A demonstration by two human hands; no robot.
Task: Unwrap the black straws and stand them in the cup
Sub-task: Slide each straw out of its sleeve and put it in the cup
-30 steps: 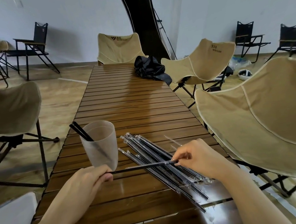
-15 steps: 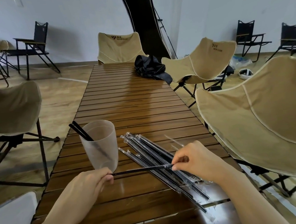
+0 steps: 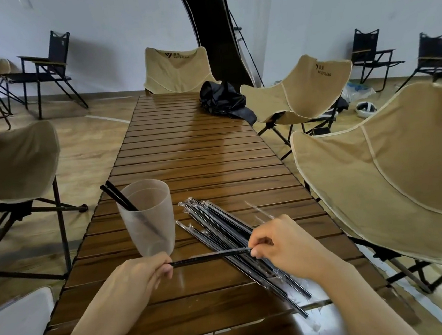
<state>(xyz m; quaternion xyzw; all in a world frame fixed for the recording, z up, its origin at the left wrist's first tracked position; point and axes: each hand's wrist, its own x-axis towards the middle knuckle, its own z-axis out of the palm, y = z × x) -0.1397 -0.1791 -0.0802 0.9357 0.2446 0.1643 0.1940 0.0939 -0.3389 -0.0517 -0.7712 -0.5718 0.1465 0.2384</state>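
Left hand and right hand pinch 1 black straw by its ends, apparently unwrapping it. Next, freed, it needs standing in the cup.

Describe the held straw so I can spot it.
On the wooden table, near edge, find the frosted cup. Just this side of it one straw spans from the left hand to the right hand. It alone runs crosswise; the pile under it lies diagonally.
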